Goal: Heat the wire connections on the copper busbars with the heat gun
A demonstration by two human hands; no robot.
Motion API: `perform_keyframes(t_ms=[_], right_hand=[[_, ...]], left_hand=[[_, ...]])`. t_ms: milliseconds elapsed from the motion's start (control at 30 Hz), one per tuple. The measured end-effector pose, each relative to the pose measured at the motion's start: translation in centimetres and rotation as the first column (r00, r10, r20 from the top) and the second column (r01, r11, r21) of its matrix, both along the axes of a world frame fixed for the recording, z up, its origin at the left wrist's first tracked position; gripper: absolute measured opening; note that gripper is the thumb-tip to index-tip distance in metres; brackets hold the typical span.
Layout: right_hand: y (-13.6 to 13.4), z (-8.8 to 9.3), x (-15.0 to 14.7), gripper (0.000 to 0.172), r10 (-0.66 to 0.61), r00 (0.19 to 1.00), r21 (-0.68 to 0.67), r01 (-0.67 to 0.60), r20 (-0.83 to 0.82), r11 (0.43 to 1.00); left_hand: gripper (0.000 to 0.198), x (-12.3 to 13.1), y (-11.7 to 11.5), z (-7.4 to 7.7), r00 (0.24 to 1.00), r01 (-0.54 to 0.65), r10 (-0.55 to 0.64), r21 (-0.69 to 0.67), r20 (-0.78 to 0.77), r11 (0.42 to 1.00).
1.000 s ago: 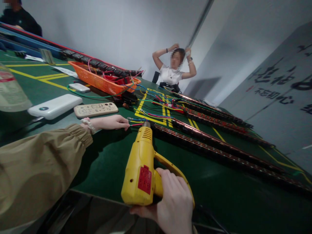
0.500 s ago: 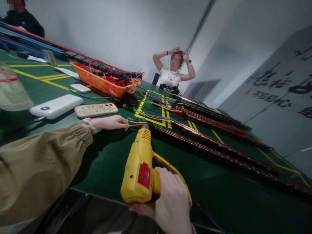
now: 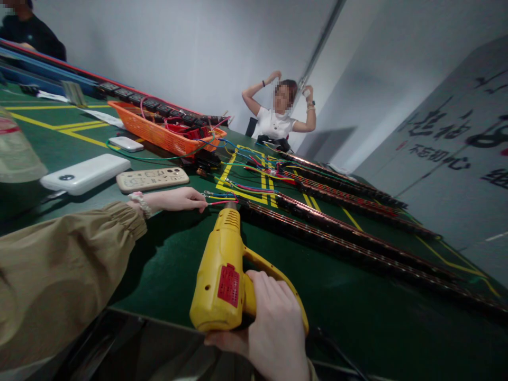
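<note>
My right hand (image 3: 273, 330) is wrapped round the handle of a yellow heat gun (image 3: 220, 275) with a red vent, low in the middle. Its nozzle points away from me at a bundle of red, green and blue wire ends (image 3: 222, 200) on the green table (image 3: 357, 312). My left hand (image 3: 178, 200), in a tan sleeve with a bead bracelet, reaches across from the left and pinches those wires at the fingertips. The wires lead to long dark strips (image 3: 357, 248) that run off to the right.
An orange basket (image 3: 159, 132) with cables stands at the back, with black socket units behind it. A white power bank (image 3: 85, 173), a beige phone (image 3: 153, 179) and a clear bottle (image 3: 16, 148) lie at the left. One person sits at the table's far end, another at the top left.
The heat gun and my right hand have slid slightly left and toward me. My left hand stays on the wires. The seated person has shifted their raised arms.
</note>
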State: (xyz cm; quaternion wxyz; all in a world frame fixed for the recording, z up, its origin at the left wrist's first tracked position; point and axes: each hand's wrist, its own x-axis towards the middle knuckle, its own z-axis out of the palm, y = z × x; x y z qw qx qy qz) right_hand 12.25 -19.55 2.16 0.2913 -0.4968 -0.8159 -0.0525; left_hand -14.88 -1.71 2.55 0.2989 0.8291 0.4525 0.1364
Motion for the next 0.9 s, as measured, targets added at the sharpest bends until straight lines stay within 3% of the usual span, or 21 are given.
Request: perform_keyframes(t_ms=[200, 467, 900], right_hand=[[-0.3, -0.6, -0.1, 0.083, -0.008, 1.000, 0.111, 0.011, -0.022, 0.994], [0.0, -0.6, 0.2, 0.082, 0.013, 1.000, 0.121, -0.014, 0.013, 0.993], [-0.2, -0.7, -1.7, 0.084, 0.046, 0.998, 0.036, -0.045, -0.037, 0.998]], left_hand=[[0.045, 0.0, 0.0, 0.0, 1.000, 0.006, -0.005, 0.011, -0.018, 1.000], [0.038, 0.1, 0.3, 0.0, 0.998, 0.059, -0.056, -0.124, 0.023, 0.991], [0.034, -0.2, 0.7, -0.5, 0.995, 0.068, -0.059, -0.114, 0.077, 0.991]])
